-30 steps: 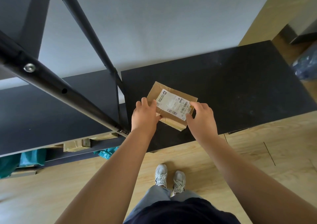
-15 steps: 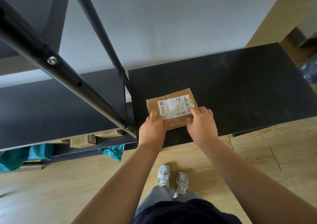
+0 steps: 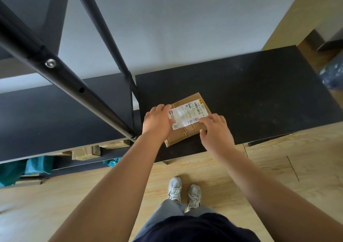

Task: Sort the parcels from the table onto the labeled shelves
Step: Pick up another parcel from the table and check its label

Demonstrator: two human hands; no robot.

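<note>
A flat brown cardboard parcel (image 3: 187, 130) with a white shipping label lies at the near left part of the black table (image 3: 259, 97), label side up. My left hand (image 3: 157, 120) grips its left edge, with fingertips over the label's corner. My right hand (image 3: 216, 130) holds the right near corner, fingers on top and thumb against the near side. The black shelf board (image 3: 55, 115) of the rack stands directly left of the table, about level with it.
Slanted black metal posts (image 3: 61, 74) of the rack cross the upper left, close to my left arm. Under the shelf board lie brown parcels (image 3: 85, 151) and teal bags (image 3: 37, 165). A blue plastic bag (image 3: 332, 71) sits at the far right. My shoes (image 3: 183, 191) stand on the wooden floor.
The parcel has been turned in my hands so its label now runs diagonally the other way. Both hands shifted along its edges, and the view moved slightly right.
</note>
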